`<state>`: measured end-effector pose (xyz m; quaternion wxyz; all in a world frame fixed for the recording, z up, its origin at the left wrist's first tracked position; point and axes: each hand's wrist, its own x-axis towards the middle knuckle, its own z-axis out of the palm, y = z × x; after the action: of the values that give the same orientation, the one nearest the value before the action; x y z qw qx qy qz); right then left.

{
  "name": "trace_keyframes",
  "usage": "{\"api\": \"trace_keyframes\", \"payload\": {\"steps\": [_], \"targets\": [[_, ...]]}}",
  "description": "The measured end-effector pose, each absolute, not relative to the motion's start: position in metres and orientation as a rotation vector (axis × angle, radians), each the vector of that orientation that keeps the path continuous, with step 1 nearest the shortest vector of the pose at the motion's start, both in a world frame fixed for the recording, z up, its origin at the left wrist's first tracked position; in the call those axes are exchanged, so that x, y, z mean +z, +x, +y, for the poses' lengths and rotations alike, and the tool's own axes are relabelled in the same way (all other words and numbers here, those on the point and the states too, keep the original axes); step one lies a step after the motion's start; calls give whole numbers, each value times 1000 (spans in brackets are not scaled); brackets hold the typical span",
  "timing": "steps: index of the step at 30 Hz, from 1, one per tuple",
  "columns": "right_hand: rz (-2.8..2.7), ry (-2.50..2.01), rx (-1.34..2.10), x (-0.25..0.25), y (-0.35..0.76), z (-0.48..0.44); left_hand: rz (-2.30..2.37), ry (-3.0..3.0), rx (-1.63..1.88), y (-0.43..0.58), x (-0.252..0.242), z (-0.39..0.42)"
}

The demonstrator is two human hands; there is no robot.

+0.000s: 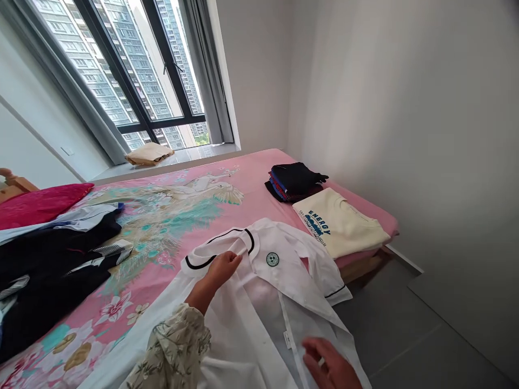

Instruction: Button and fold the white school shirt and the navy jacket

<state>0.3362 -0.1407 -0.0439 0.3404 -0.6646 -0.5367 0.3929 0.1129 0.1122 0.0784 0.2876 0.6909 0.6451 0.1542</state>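
A white shirt with black collar trim and a round green badge lies spread open at the near edge of the bed. My left hand pinches the fabric of its front placket just below the collar. At the bottom of the view my right hand rests on the shirt's lower front edge, fingers curled against the cloth. Part of that hand is cut off by the frame.
The pink flowered bedsheet covers the bed. A folded cream T-shirt and a dark folded stack lie at the right. Dark clothes and a red pillow sit left. A brown bag rests on the windowsill.
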Motion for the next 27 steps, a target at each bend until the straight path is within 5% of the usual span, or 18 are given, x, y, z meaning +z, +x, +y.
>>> {"api": "trace_keyframes", "payload": {"steps": [6,12,20,27], "targets": [[-1262,-1982,364,-94,400,-121,1694,1721,346,158,53,115],[-1142,-2126,848,-117,442,-121,1564,1530,492,172,74,127],[-827,-2024,828,-82,462,-165,1659,1474,203,154,56,124],[-943,-2012,961,-32,470,-190,1598,1449,359,172,47,119]]}}
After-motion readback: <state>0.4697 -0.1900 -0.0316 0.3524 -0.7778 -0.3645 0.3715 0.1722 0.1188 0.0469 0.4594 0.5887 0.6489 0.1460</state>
